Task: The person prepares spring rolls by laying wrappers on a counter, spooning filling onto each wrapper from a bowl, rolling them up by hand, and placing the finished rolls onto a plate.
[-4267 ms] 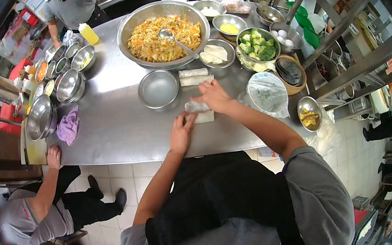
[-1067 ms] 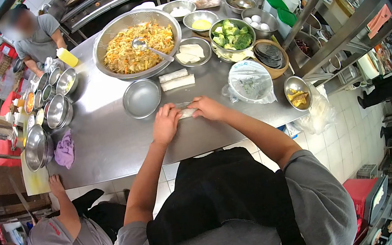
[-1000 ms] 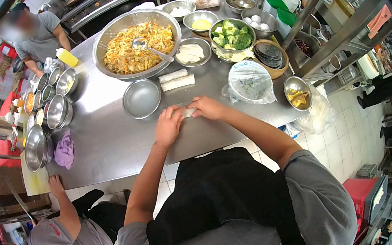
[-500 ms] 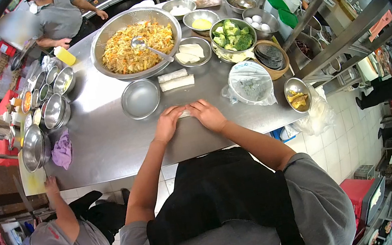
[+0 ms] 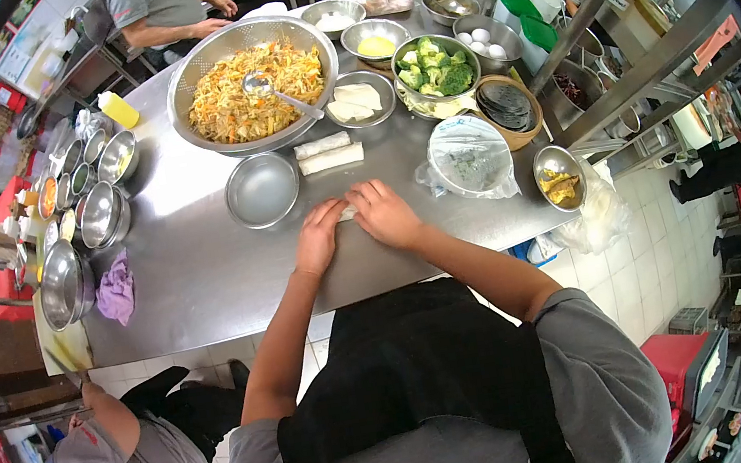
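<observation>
Left on bench [image 5: 200,298]: purple cloth [image 5: 116,288], crumpled near the edge. Farther right, toward the far side: perforated steel colander [image 5: 182,116] of shredded vegetable mix, with steel bowl [image 5: 262,190] just on the near side. Next, left hand [image 5: 319,237]: grip with fingers together, curved over the left part of wrapper roll [image 5: 348,214]. Degree of clamping not discernible from above. Centre, on bench, nearer than two pale rolls [image 5: 332,158]: wrapper roll, mostly hidden beneath both hands. Treat as light and soft, with thin, pliable skin; allow for slight tackiness if damp, and for easy tearing or crushing. Take hold near both ends, thumbs near, fingertips far, with even, gentle pressure along the length; avoid pinching the middle. Adjacent, right hand [image 5: 388,218]: fingertips on the right part of the roll; clamping likewise not discernible. Farther right, well apart: plastic-covered bowl [image 5: 471,156].
</observation>
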Tool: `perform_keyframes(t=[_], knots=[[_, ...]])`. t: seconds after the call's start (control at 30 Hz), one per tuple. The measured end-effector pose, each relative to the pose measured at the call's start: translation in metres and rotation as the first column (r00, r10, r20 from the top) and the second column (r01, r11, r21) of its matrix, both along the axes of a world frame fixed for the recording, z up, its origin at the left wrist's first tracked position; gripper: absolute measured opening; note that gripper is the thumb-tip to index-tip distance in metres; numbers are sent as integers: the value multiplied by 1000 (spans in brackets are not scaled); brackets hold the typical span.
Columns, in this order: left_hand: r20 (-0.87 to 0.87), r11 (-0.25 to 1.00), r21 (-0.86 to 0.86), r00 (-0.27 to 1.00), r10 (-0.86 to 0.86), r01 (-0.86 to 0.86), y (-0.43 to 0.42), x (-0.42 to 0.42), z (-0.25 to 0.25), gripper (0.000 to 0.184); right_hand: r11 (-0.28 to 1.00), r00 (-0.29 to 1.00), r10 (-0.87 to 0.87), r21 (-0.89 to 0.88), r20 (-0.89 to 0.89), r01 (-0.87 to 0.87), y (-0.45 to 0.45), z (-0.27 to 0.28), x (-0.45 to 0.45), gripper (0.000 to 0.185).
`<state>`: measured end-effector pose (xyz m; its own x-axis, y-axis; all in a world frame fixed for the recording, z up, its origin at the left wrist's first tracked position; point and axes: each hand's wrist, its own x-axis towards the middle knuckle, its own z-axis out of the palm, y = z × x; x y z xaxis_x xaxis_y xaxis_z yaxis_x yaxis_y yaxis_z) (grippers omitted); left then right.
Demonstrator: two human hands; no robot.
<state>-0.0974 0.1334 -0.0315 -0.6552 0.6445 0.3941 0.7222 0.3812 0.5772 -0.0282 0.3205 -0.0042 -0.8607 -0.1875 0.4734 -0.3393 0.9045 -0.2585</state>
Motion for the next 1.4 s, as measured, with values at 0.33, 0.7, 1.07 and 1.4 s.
perform_keyframes(t=[0.33,0.7,1.07,1.4], knots=[[32,999,-50,999,-14,16,-2,-5,6,38,998,999,31,60,40,-34,9,-28,-3,44],[19,994,-105,1000,-14,16,-6,-17,-1,53,999,988,5,44,153,-11,14,-13,-8,57],[105,994,-103,994,-11,22,-4,-26,-8,54,991,956,63,-132,286,-26,27,-25,-21,54],[145,987,-159,989,-5,28,-4,-28,-6,49,958,934,204,-257,293,-128,42,-33,-37,41]])
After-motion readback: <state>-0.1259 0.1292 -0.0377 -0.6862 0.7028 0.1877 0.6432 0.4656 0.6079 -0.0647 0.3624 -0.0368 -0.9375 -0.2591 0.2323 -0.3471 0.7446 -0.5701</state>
